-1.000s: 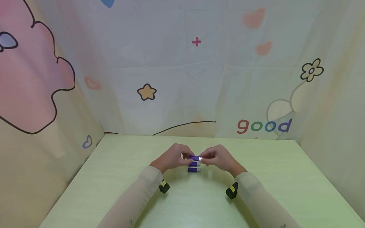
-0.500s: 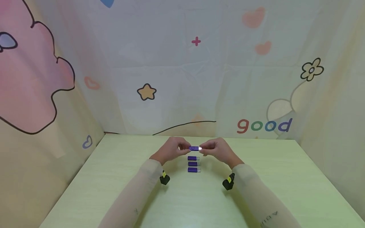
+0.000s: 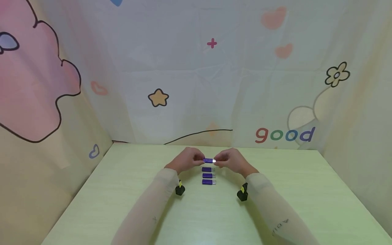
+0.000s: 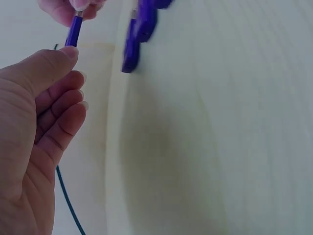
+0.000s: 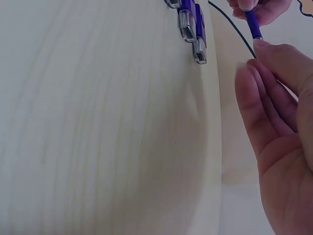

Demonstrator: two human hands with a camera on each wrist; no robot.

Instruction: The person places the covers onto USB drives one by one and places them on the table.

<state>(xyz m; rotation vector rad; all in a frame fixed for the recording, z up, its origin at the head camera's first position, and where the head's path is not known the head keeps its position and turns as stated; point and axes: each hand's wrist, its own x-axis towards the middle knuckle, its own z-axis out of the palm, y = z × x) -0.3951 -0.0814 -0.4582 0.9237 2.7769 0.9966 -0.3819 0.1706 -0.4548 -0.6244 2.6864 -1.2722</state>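
A purple USB flash drive point(image 3: 208, 160) is held level above the table between both hands. My left hand point(image 3: 186, 160) pinches its purple end with thumb and fingers, while my right hand point(image 3: 231, 161) pinches the opposite, shiny end. Nearer to me, three similar drives lie in a column on the table: a far one point(image 3: 206, 169), a middle one point(image 3: 207, 176) and a near one point(image 3: 207, 182). Their purple ends point left and their clear capped ends point right. In the right wrist view the clear cap point(image 5: 199, 53) of one lying drive shows plainly.
The pale wooden table point(image 3: 128, 204) reaches back to a printed cloth backdrop point(image 3: 183, 112), with cloth on both sides too. Small black cameras, one left point(image 3: 180, 189) and one right point(image 3: 242, 194), sit at the wrists below the sleeves.
Both hands have moved away from me together, lifting the pinched drive off the row beyond the far lying drive. Over the last half second they have stayed almost in place.
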